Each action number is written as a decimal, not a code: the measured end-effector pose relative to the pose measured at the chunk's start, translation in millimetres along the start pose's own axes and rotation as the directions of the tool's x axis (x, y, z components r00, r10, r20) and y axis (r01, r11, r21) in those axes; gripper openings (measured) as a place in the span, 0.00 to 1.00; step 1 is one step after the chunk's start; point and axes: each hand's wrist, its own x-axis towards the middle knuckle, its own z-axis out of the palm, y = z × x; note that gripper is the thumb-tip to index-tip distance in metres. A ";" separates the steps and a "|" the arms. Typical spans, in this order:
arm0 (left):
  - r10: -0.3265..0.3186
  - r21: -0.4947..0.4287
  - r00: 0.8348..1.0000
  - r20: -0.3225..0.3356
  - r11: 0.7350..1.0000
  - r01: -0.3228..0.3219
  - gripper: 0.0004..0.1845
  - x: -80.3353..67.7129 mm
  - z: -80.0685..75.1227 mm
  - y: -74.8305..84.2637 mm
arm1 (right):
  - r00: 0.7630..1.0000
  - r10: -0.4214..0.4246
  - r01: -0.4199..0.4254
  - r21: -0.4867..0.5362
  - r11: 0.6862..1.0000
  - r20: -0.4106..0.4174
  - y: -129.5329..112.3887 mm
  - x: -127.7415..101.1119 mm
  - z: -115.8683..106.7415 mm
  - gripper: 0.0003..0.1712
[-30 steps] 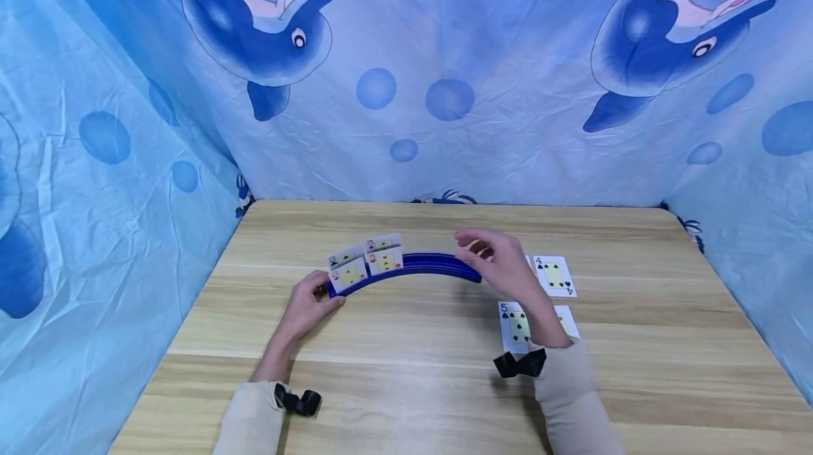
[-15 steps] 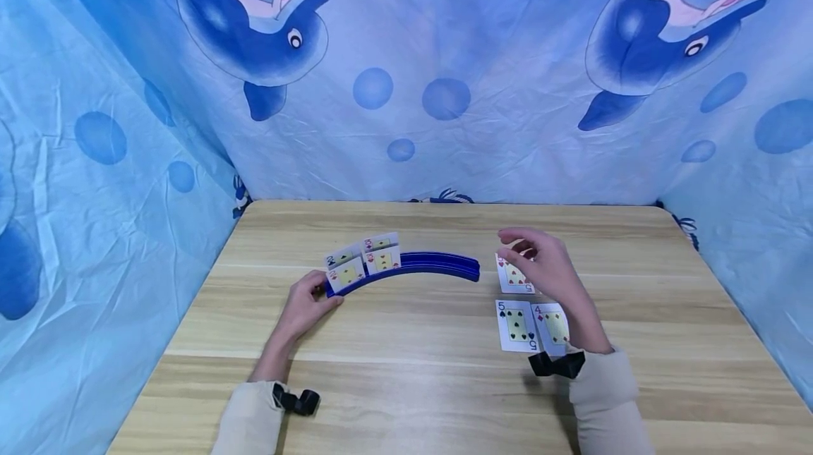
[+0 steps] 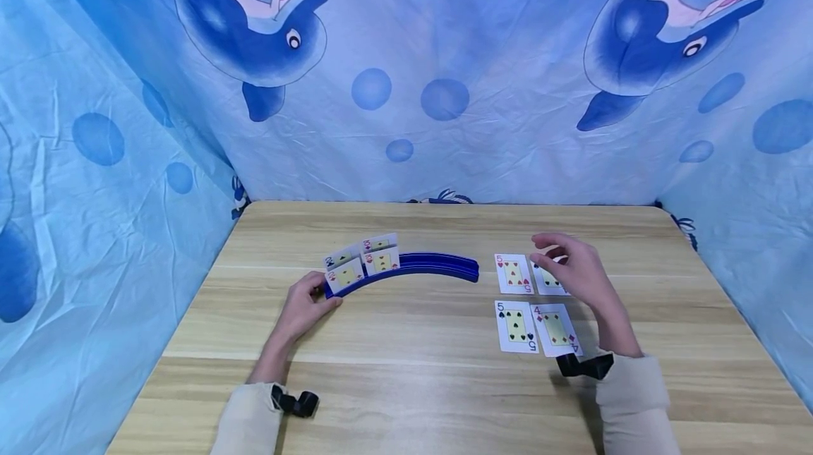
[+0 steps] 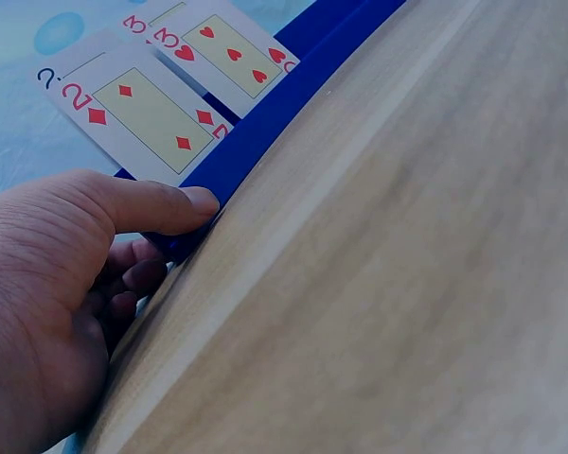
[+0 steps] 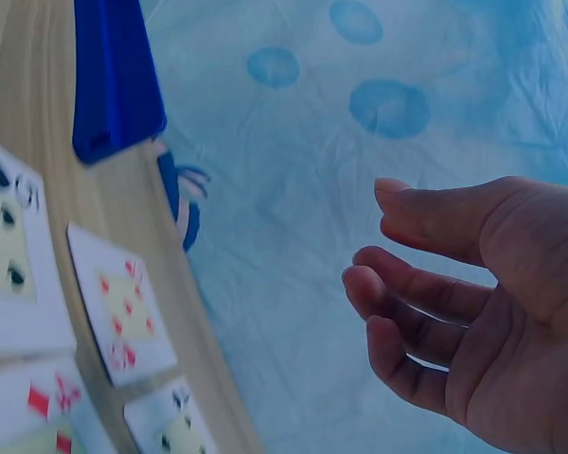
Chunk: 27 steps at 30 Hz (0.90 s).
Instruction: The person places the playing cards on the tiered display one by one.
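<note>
A curved blue card holder [image 3: 432, 264] stands on the wooden table [image 3: 413, 384] with several cards in its left part, a 2 of diamonds [image 4: 142, 118] and a 3 of hearts [image 4: 232, 52] in front. My left hand [image 3: 315, 294] grips the holder's left end, thumb [image 4: 161, 203] on its front edge. My right hand [image 3: 547, 250] hovers with loosely curled fingers [image 5: 407, 284], holding nothing, over a 4 of spades [image 3: 547, 283] that it partly hides. Beside it lie a 5 of hearts [image 3: 513, 273], a 5 of spades [image 3: 516, 325] and a 4 of diamonds [image 3: 556, 329], all face up.
A blue dolphin-print cloth [image 3: 444, 88] hangs behind the table and down both sides. Black wrist straps [image 3: 295, 402] sit on both beige sleeves. The holder's right half [image 3: 454, 266] carries no cards.
My right hand has moved right, from above the holder's right end to over the back right card, uncovering the 5 of hearts. The left hand has stayed on the holder.
</note>
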 end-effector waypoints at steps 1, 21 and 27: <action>0.001 0.000 1.000 -0.001 1.000 -0.001 0.22 -0.1 0.0 -0.2 | 1.000 0.011 -0.011 -0.004 1.000 0.005 3.6 -0.1 -0.9 0.20; -0.007 -0.011 1.000 0.006 1.000 0.007 0.21 -0.3 -1.2 2.2 | 0.960 0.239 -0.238 -0.021 0.971 0.143 54.2 -3.3 0.5 0.31; -0.011 -0.009 1.000 0.011 1.000 0.011 0.21 -0.3 -1.1 1.5 | 0.952 0.232 -0.219 -0.087 0.972 0.201 67.3 -2.1 4.7 0.34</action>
